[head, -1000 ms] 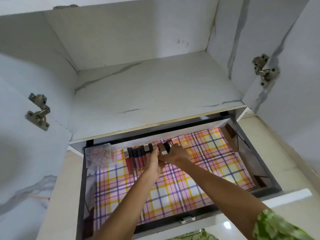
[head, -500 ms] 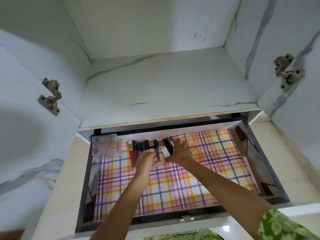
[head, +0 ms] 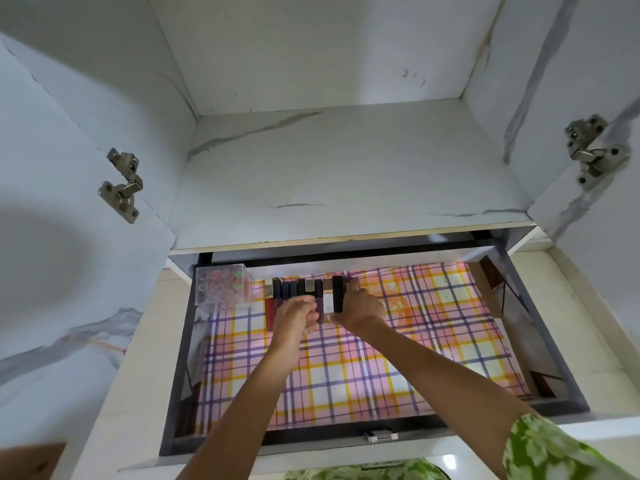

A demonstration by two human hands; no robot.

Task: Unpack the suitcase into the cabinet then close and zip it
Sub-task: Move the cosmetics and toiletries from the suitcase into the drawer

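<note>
both hands (head: 360, 306) closed in on tubes (head: 294, 296) beside clear box (head: 223, 284).

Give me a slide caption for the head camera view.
Both hands line up lip gloss tubes beside a clear box in the plaid-lined drawer.

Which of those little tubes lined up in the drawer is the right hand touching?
The black tube at the right end of the row; the right hand rests against it, while the reddish tubes lie farther left.

Right hand (head: 360, 306) now against black tube (head: 337, 294) (row straightened), left hand (head: 298, 315) nearer
</note>
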